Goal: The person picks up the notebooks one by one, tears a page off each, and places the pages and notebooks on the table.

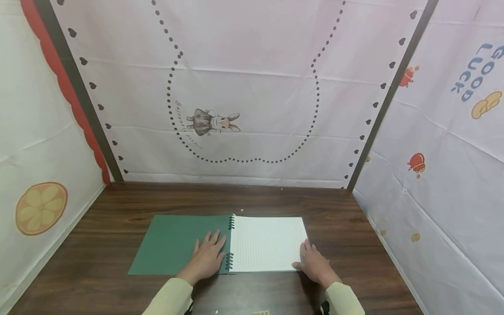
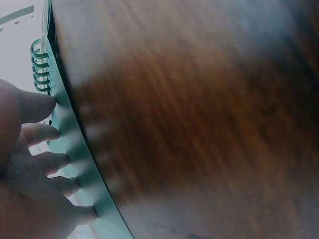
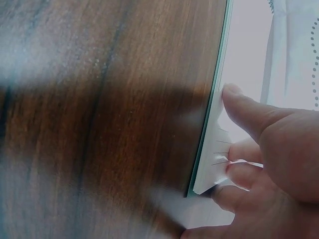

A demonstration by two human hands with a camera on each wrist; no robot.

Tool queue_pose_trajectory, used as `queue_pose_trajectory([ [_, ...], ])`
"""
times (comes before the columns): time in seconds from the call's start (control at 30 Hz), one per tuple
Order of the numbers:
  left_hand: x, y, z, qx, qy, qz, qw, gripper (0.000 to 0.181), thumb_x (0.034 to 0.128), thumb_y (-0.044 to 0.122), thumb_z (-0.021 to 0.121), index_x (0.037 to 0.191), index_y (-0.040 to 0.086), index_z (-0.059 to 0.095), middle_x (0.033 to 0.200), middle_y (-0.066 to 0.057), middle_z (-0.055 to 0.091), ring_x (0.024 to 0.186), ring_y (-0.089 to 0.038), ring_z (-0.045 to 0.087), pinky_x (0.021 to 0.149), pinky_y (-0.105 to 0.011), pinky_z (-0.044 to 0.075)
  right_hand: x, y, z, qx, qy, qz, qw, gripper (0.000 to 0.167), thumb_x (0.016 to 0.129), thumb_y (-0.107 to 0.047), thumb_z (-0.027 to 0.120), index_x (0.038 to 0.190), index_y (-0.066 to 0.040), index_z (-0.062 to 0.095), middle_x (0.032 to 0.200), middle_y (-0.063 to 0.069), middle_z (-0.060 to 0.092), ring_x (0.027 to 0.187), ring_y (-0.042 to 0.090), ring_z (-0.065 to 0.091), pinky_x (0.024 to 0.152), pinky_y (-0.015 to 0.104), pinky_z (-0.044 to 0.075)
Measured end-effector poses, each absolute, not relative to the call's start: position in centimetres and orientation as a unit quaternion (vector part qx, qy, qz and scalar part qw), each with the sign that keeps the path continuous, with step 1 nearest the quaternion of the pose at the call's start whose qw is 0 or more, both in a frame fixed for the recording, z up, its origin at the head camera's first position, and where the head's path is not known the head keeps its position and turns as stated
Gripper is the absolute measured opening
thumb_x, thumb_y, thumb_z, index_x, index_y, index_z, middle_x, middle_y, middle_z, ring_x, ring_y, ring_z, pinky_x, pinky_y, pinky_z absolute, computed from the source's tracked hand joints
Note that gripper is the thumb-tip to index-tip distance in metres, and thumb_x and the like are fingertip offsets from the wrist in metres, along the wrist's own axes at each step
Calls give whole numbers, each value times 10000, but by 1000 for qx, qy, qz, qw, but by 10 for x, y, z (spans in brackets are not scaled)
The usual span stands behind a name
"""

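- Nearest the camera, the lower edge of the frame is crossed by a pale left sleeve [image 1: 170, 298] and right sleeve [image 1: 344, 299].
- By the left hand [image 1: 205, 259], lower centre, nothing is grasped; its fingers are spread flat on the green cover [image 1: 169, 245].
- By the right hand [image 1: 316, 265], lower right of centre, nothing is seen to be clasped; its extended fingers are rested at the outer edge of the ruled page [image 1: 267, 240], near its lower corner.
- Between the hands, cover and page are joined by a spiral binding [image 1: 231, 222]; the notebook is thus laid out across the lower centre, on the dark wooden table [image 1: 370, 267].
- The corner could be creased if the right fingertips were pushed inward, and several sheets could be lifted together if they were not separated.
- Holes could be torn by a slanted pull against the coils.
- The notebook could be dragged if the left hand's pressure were eased.
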State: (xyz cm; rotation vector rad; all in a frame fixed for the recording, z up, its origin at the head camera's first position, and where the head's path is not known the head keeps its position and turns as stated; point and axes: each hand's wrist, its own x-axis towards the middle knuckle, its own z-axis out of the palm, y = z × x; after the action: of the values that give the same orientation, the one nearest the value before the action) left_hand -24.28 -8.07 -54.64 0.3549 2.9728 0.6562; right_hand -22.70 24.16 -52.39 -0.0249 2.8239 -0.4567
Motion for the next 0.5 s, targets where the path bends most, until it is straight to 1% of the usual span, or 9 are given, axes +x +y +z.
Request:
queue_pose_trajectory([
  [0.13,-244,-81,-545,112,971,206,54,494,986,239,517,1437,48,450,1569,-201,289,1450,-465,212,1100,-736,133,-228,238,-524,6,976,-159,146,736,906,-325,667,1416,110,365,1544,302,253,1386,508,308,948,782,310],
  [0.27,-244,-80,-544,109,972,198,68,496,991,262,499,1440,59,448,1577,-197,273,1454,-470,191,1101,-740,115,-229,236,-525,19,976,-151,152,735,912,-328,660,1411,122,360,1543,308,242,1389,516,291,925,809,289],
  [0.5,-244,-81,-546,111,973,192,67,502,993,287,492,1444,71,447,1579,-184,277,1458,-459,194,1107,-733,116,-229,235,-526,12,976,-160,146,759,901,-345,667,1404,133,360,1537,322,238,1374,545,284,903,830,266],
])
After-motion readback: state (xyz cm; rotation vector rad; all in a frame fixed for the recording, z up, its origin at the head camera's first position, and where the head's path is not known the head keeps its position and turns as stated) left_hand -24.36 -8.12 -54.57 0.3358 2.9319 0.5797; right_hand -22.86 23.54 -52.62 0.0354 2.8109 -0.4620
